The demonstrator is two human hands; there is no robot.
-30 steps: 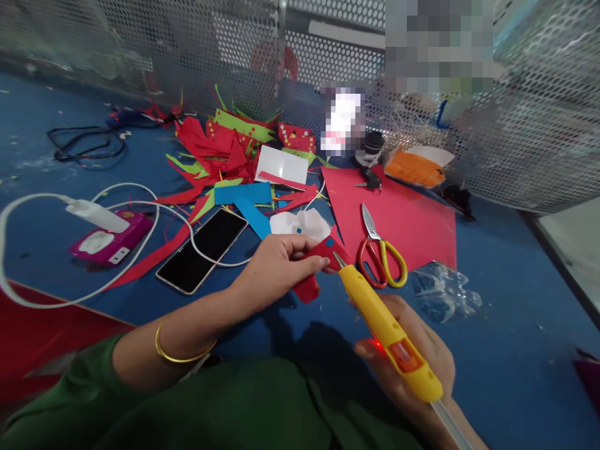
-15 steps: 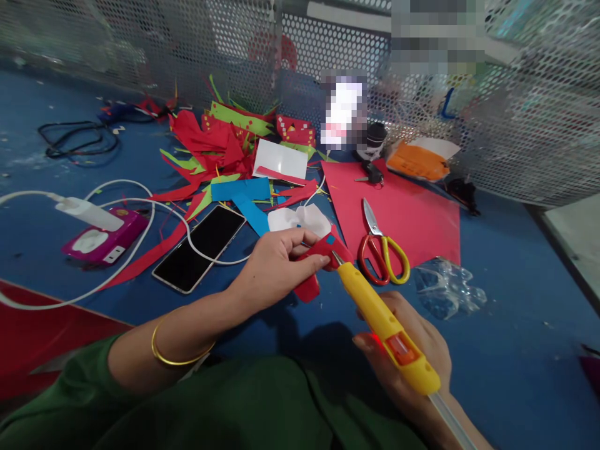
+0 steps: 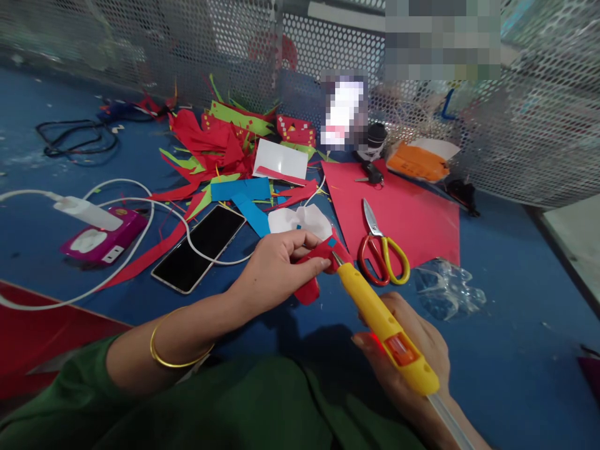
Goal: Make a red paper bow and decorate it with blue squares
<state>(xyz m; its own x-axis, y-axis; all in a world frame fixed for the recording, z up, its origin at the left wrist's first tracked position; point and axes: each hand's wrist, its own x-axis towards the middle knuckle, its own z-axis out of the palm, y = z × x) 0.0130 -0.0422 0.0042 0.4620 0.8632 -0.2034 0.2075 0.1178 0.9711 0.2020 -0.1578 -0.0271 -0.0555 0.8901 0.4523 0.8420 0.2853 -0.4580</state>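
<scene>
Between the thumb and fingers of my left hand [image 3: 276, 265] is a folded red paper strip [image 3: 308, 291]. A small blue paper square [image 3: 332, 242] lies on the strip's upper face. My right hand [image 3: 417, 337] is wrapped round a yellow hot glue gun [image 3: 375, 312], with a clear glue stick [image 3: 450, 419] coming out of its rear. The metal nozzle points at the red strip close to the blue square; whether it touches cannot be made out. Just beyond my left hand sits a crumpled white paper [image 3: 300, 220] with a blue bit on it.
Scissors [image 3: 375, 247] with red and yellow handles lie on a red sheet [image 3: 412, 219], near keys [image 3: 372, 173]. Left are a dark phone [image 3: 199, 249], white cable and purple power socket [image 3: 104, 237]. Paper scraps [image 3: 225, 147] pile toward the mesh panel [image 3: 337, 44]. Clear plastic [image 3: 450, 287] lies right.
Hardly anything differs. The red strip with its blue square has turned or tilted very slightly in my left hand, while the glue gun stays nearly in place.
</scene>
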